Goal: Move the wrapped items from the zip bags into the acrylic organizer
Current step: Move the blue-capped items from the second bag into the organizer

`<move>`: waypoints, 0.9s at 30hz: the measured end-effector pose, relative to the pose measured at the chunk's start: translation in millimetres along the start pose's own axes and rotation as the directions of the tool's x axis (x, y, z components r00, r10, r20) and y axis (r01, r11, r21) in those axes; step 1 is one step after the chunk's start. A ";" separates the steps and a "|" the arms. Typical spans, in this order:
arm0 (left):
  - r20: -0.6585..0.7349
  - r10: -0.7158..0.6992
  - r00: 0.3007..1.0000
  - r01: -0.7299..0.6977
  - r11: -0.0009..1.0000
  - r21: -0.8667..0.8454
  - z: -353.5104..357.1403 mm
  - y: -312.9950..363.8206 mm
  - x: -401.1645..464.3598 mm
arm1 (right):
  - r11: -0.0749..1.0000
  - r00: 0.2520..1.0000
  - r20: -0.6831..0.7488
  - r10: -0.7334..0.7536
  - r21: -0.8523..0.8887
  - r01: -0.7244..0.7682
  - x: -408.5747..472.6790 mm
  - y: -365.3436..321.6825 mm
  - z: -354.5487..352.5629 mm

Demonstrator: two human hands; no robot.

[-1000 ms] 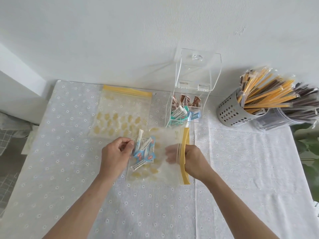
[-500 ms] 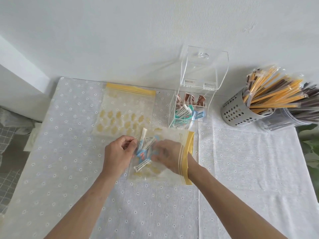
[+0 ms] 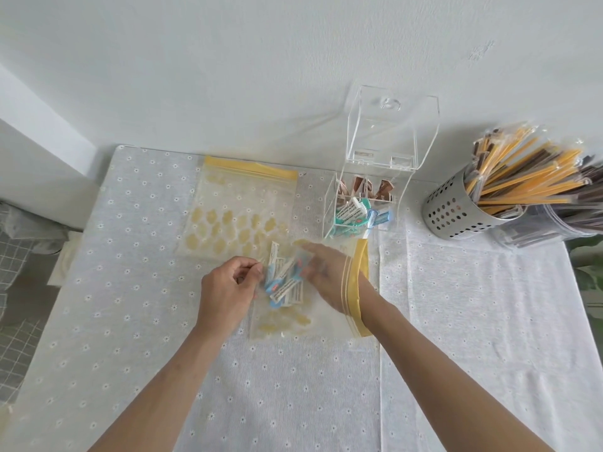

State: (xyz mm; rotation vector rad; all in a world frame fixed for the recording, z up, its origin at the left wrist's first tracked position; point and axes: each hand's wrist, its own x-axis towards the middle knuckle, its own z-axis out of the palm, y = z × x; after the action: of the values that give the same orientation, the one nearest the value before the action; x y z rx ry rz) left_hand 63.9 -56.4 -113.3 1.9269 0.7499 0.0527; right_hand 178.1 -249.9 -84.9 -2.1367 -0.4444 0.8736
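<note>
A clear zip bag [image 3: 287, 318] with a yellow strip lies on the table in front of me, its mouth turned right. Several blue-and-white wrapped items [image 3: 284, 282] sit inside it. My left hand [image 3: 228, 288] pinches the bag's closed left edge. My right hand [image 3: 326, 275] is inside the bag through the mouth, its fingers reaching the wrapped items; the plastic blurs whether they close on any. The acrylic organizer [image 3: 401, 197] stands behind with its lid up and holds brown, teal and blue wrapped items. A second zip bag [image 3: 241, 216] lies flat at the back left.
A perforated metal cup [image 3: 453, 210] full of long wrapped sticks stands at the right, with a clear jar [image 3: 548, 223] of more sticks beside it. A white wall runs directly behind the table. The table's left edge drops off to a checked cloth.
My right hand has gone from the bag's yellow mouth deep into the bag, up to the wrapped items. My left hand has kept its pinch on the bag's left edge.
</note>
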 end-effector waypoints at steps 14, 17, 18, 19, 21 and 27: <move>0.006 -0.019 1.000 0.019 1.000 -0.018 0.2 -2.4 0.7 | 0.990 0.995 -0.029 -0.095 -0.106 0.092 5.1 4.8 -3.2; 0.003 -0.014 1.000 0.014 1.000 -0.008 0.2 -2.7 0.6 | 0.996 0.998 -0.020 -0.066 -0.058 0.064 2.3 9.3 0.6; 0.001 -0.015 1.000 0.015 1.000 -0.008 0.4 -2.8 0.5 | 0.995 0.998 -0.019 -0.054 -0.079 0.053 0.8 10.7 0.5; -0.003 -0.017 1.000 0.017 1.000 -0.010 0.4 -3.0 0.2 | 0.992 0.999 -0.034 0.001 -0.122 -0.006 -0.5 11.9 0.4; -0.009 -0.021 1.000 0.021 1.000 -0.011 0.8 -2.6 -0.5 | 0.988 0.996 -0.028 0.080 -0.127 -0.083 -1.8 23.9 -1.1; -0.013 -0.036 0.999 0.035 0.999 -0.025 1.1 -0.5 -1.3 | 0.950 0.990 0.103 -0.094 -0.289 0.120 -3.9 24.2 -7.1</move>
State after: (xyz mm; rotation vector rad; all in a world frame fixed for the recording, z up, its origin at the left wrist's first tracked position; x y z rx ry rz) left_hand 63.0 -57.8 -113.9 1.8910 0.7889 0.0532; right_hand 181.1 -271.4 -98.4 -2.3228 -0.7714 0.8867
